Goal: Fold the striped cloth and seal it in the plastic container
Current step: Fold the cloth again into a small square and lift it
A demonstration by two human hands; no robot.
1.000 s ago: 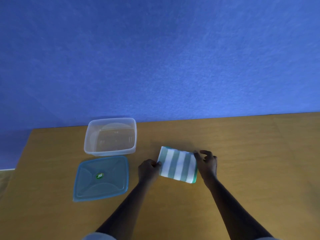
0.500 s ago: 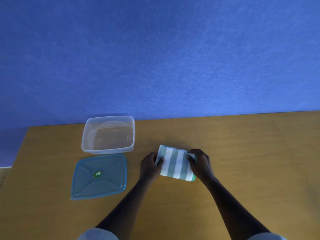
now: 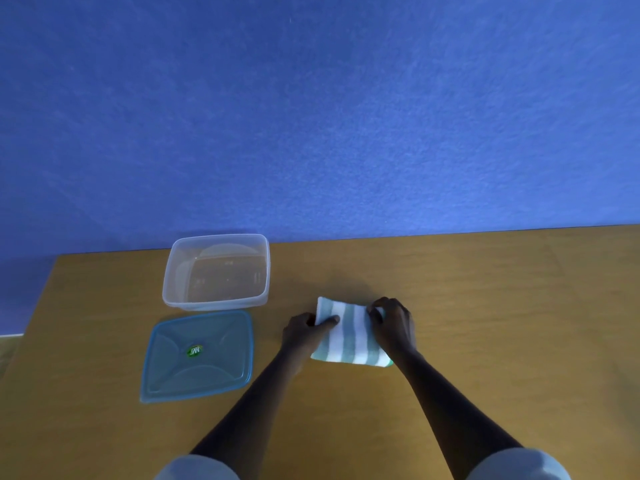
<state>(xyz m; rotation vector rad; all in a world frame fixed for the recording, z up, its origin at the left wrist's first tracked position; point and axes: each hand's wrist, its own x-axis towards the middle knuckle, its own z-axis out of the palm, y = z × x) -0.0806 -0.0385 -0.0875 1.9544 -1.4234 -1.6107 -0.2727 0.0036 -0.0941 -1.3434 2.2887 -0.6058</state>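
Note:
The striped cloth [image 3: 349, 336], green and white, lies folded into a small thick rectangle on the wooden table [image 3: 485, 306]. My left hand [image 3: 303, 332] grips its left edge, thumb on top. My right hand [image 3: 393, 323] grips its right edge, fingers curled over the far corner. The clear plastic container [image 3: 216, 271] stands open and empty to the left, near the table's far edge. Its blue lid [image 3: 199, 356] lies flat on the table just in front of it, a green sticker in its middle.
A blue wall [image 3: 311, 116] rises directly behind the table's far edge. The table's left edge runs close to the container and lid. Bare wood stretches to the right of the cloth and in front of it.
Both hands have closed in on the cloth's two sides and now grip it. The right hand, open beside the cloth a second ago, has curled onto its edge. The cloth looks narrower.

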